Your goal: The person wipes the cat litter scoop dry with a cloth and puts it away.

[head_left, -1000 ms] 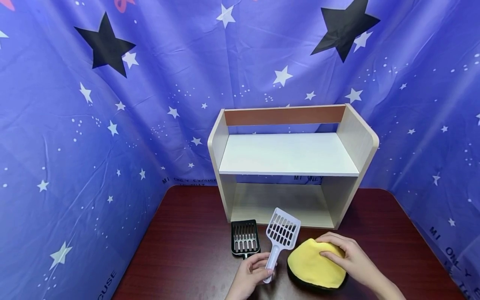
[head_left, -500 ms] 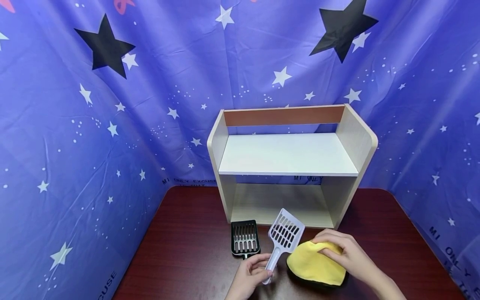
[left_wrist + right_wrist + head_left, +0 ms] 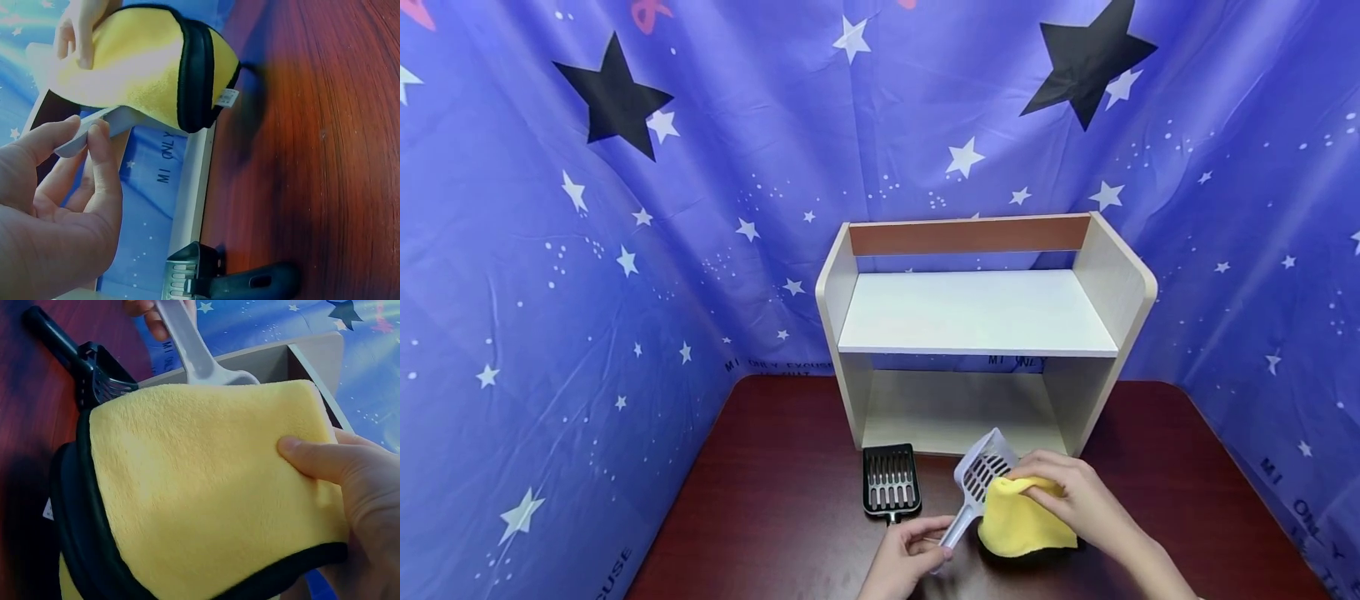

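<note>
My left hand (image 3: 901, 557) pinches the handle of a white slotted litter scoop (image 3: 967, 515) between thumb and fingers, its head tilted up to the right. Against the right side of that head lies a yellow cleaning cloth (image 3: 1021, 523) with black edging, gripped by my right hand (image 3: 1078, 504), thumb on the near face. In the right wrist view the cloth (image 3: 200, 469) hides most of the scoop's head; the handle (image 3: 190, 347) shows above it. A small white tag hangs from the cloth's edge in the left wrist view. Left of the scoop, a black litter scoop (image 3: 891, 482) lies on the table.
A two-tier shelf (image 3: 977, 312) with pale wooden sides stands at the back of the dark red table (image 3: 760, 500), just beyond the hands. Blue star-printed curtains (image 3: 722, 208) enclose the table at the back and both sides.
My right hand has lifted the cloth and brought it left onto the white scoop's head. The white scoop has tipped further right and turned. The black scoop has stayed put.
</note>
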{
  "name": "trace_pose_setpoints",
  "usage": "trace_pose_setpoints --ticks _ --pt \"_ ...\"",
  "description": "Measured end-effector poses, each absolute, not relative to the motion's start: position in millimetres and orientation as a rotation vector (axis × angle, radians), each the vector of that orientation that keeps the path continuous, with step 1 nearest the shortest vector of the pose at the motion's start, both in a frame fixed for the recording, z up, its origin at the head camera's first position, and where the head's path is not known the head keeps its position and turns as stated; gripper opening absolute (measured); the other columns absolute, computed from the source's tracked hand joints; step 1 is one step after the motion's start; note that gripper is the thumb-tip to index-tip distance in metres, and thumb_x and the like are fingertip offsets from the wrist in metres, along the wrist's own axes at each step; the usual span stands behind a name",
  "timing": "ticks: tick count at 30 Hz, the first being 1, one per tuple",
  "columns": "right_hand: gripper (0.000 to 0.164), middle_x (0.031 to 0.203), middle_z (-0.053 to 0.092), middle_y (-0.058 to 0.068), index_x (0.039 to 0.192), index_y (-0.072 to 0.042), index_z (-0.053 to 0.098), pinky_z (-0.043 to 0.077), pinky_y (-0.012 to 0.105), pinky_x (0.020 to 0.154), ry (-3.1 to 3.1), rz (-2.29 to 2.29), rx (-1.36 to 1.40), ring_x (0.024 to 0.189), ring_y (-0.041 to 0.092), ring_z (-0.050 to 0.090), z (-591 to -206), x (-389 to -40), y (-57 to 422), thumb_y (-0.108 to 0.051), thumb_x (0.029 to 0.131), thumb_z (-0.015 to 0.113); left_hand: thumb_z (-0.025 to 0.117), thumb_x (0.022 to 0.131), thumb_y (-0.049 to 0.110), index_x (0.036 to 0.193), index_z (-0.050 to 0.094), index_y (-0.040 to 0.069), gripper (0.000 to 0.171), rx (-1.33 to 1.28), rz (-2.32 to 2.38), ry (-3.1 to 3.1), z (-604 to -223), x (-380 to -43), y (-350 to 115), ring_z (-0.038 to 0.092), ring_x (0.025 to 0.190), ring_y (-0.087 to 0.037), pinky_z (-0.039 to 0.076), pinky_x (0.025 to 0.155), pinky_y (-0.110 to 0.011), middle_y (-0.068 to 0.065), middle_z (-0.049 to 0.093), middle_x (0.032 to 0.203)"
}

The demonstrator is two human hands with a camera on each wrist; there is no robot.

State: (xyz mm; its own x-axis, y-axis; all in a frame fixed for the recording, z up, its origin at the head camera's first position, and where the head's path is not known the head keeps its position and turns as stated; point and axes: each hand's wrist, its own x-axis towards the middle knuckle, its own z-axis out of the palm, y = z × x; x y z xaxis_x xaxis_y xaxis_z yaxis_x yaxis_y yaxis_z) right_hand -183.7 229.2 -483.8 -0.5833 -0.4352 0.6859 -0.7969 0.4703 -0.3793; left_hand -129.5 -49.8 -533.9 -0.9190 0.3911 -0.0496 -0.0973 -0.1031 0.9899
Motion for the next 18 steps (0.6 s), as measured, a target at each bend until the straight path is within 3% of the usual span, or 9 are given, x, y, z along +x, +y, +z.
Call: trace_pose_setpoints --ticks 5,13,18 --pt "0.049 0.095 0.071 -0.013 0.100 -0.028 0.074 0.045 0.005 0.079 -2.219 0.859 0.962 0.086 0.001 0.065 -488 -188 219 0.006 0.066 0.083 0.066 0.086 -0.001 0.126 0.063 -0.009 0.042 0.326 2.071 1.888 -535 -128 -48 0.067 0.077 0.002 0.052 0.066 -0.011 -0.033 0.070 0.099" --pt "0.046 0.093 0.069 -0.016 0.096 -0.028 0.071 0.045 0.006 0.084 -2.221 0.823 0.865 0.087 0.004 0.065 -496 -190 206 0.002 0.065 0.086 0.069 0.085 0.002 0.124 0.065 -0.006 0.040 0.339 2.066 1.913 -538 -128 -49 0.067 0.077 0.002 0.053 0.067 -0.011 -0.033 0.070 0.101" --pt "0.039 0.089 0.069 -0.017 0.092 -0.026 0.070 0.047 0.008 0.079 -2.229 0.794 0.787 0.083 0.006 0.066 -500 -192 197 -0.002 0.065 0.087 0.068 0.085 0.000 0.125 0.065 -0.007 0.040 0.310 2.059 1.931 -538 -129 -51 0.065 0.072 0.002 0.052 0.064 -0.011 -0.039 0.067 0.098"
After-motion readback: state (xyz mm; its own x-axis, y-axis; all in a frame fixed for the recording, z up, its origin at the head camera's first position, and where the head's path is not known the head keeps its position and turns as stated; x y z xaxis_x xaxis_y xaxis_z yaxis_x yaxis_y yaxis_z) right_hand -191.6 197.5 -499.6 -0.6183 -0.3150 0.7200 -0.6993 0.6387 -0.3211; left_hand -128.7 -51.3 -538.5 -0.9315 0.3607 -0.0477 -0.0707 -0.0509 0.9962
